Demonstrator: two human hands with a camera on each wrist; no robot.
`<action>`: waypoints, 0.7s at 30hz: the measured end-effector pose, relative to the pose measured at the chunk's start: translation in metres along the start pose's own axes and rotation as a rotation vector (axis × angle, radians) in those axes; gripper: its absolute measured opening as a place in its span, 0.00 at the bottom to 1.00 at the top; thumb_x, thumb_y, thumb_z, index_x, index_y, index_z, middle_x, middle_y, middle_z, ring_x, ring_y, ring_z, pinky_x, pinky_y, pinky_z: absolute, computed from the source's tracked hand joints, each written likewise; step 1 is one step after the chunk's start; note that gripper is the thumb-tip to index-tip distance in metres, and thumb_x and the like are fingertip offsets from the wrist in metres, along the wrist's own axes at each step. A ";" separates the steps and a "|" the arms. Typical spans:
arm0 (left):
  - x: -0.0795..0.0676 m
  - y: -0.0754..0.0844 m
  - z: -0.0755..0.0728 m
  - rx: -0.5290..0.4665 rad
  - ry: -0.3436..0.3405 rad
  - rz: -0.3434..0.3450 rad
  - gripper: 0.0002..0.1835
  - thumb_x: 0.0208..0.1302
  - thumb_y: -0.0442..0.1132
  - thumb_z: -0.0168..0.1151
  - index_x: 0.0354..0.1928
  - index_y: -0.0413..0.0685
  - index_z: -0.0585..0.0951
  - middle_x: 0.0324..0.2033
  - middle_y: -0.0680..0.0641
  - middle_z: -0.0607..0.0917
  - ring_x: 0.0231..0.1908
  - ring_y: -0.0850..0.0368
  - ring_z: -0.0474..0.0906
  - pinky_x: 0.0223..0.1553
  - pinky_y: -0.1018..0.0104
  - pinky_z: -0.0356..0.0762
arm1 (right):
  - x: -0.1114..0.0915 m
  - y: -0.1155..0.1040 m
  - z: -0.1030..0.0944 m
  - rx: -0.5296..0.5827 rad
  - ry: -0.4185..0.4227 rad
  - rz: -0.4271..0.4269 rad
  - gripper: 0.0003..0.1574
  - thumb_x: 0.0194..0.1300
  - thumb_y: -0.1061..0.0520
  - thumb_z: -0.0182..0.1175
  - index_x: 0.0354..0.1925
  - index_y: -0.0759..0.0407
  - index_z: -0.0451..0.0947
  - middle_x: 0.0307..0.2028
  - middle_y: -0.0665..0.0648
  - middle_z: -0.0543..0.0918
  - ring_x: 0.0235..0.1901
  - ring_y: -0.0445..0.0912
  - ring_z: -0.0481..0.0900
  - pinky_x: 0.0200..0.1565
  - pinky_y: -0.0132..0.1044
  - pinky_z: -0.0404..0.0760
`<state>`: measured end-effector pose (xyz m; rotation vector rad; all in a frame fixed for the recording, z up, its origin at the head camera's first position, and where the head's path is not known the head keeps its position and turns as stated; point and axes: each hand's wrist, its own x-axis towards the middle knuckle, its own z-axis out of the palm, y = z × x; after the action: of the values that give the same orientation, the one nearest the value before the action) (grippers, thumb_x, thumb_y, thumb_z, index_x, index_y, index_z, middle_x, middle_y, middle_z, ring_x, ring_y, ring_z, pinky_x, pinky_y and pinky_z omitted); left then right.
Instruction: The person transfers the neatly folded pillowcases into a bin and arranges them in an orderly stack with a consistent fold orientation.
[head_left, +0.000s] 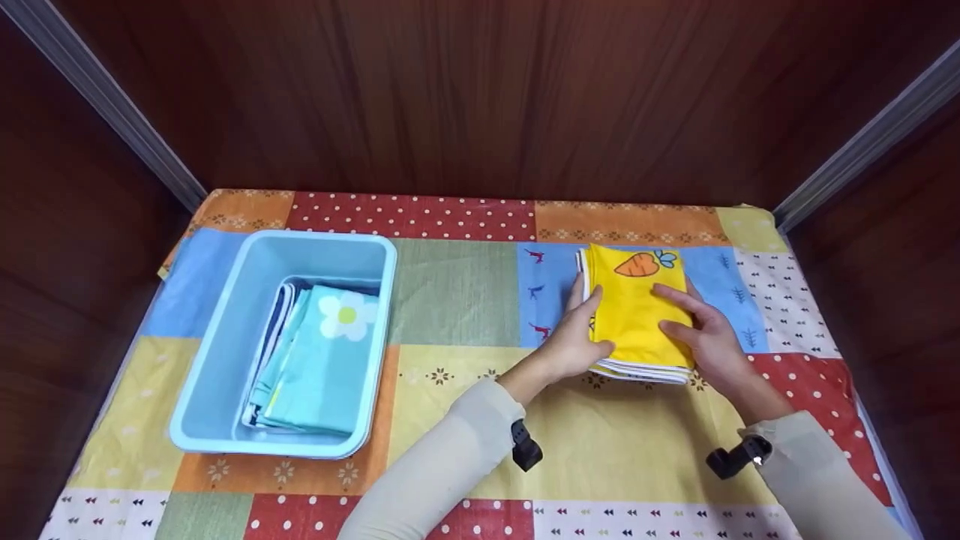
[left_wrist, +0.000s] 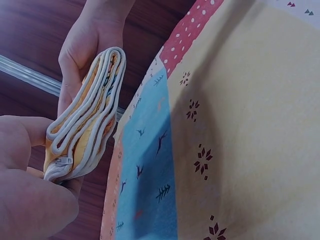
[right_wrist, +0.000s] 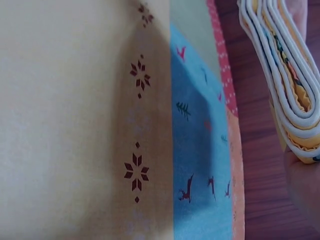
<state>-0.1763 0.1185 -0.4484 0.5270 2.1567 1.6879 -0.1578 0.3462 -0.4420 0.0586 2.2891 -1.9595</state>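
Both hands hold a folded yellow zippered fabric cover (head_left: pixel 637 322), with a printed orange carrot on its top face and white piping along its layers. My left hand (head_left: pixel 574 337) grips its left side, thumb on top and the other fingers partly hidden. On the opposite side my right hand (head_left: pixel 709 337) holds it between the thumb and fingers, some of them out of sight underneath. The stack is raised off the table, its shadow falling on the cloth below. A small white zip pull (left_wrist: pixel 63 160) shows at one end in the left wrist view.
A light blue plastic tub (head_left: pixel 321 237) stands at the left of the table. Inside it lies a folded teal fabric piece (head_left: pixel 322 382) with a white flower, beside dark, white-edged folds. Patchwork tablecloth (head_left: pixel 457 300) covers the table; dark wood-grain panels (head_left: pixel 480 97) enclose it.
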 end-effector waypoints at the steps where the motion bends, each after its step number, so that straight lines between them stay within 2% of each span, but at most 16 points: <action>1: -0.001 0.000 0.000 -0.003 -0.001 0.004 0.45 0.62 0.25 0.65 0.78 0.35 0.54 0.81 0.47 0.33 0.79 0.53 0.39 0.65 0.75 0.65 | -0.001 0.000 0.000 -0.006 -0.002 -0.007 0.32 0.73 0.69 0.55 0.73 0.64 0.67 0.82 0.55 0.35 0.78 0.52 0.39 0.56 0.19 0.70; 7: -0.008 0.003 -0.001 -0.012 -0.006 0.013 0.45 0.63 0.25 0.65 0.79 0.36 0.54 0.81 0.49 0.31 0.79 0.53 0.39 0.62 0.76 0.67 | -0.005 -0.003 0.001 0.023 -0.013 0.027 0.32 0.74 0.67 0.55 0.74 0.58 0.67 0.82 0.53 0.34 0.75 0.50 0.46 0.53 0.21 0.75; 12: -0.013 0.006 -0.003 -0.006 -0.010 0.000 0.46 0.63 0.25 0.66 0.79 0.38 0.53 0.81 0.50 0.31 0.79 0.54 0.40 0.63 0.77 0.66 | -0.010 -0.003 0.004 0.085 -0.025 0.049 0.32 0.74 0.66 0.55 0.74 0.55 0.68 0.82 0.52 0.34 0.66 0.44 0.64 0.49 0.26 0.80; 15: -0.017 0.007 -0.003 -0.012 -0.013 0.001 0.46 0.64 0.26 0.66 0.79 0.38 0.53 0.81 0.50 0.32 0.79 0.54 0.40 0.63 0.77 0.66 | -0.014 -0.003 0.005 0.109 -0.029 0.058 0.32 0.75 0.65 0.56 0.73 0.54 0.69 0.82 0.51 0.34 0.56 0.41 0.75 0.46 0.28 0.83; 18: -0.020 0.006 -0.004 -0.020 -0.014 0.016 0.45 0.64 0.25 0.65 0.79 0.37 0.53 0.81 0.50 0.32 0.79 0.54 0.40 0.64 0.77 0.66 | -0.017 -0.004 0.006 0.131 -0.031 0.058 0.32 0.75 0.65 0.56 0.74 0.53 0.69 0.82 0.51 0.35 0.52 0.40 0.79 0.46 0.29 0.83; 21: -0.023 0.005 -0.004 -0.018 -0.012 0.027 0.45 0.64 0.25 0.65 0.79 0.37 0.53 0.81 0.50 0.32 0.79 0.54 0.40 0.65 0.76 0.65 | -0.019 -0.006 0.008 0.141 -0.029 0.049 0.32 0.74 0.66 0.55 0.74 0.54 0.68 0.82 0.51 0.35 0.53 0.39 0.77 0.47 0.29 0.83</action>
<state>-0.1583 0.1050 -0.4413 0.5619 2.1330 1.7125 -0.1393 0.3385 -0.4351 0.0974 2.1080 -2.0799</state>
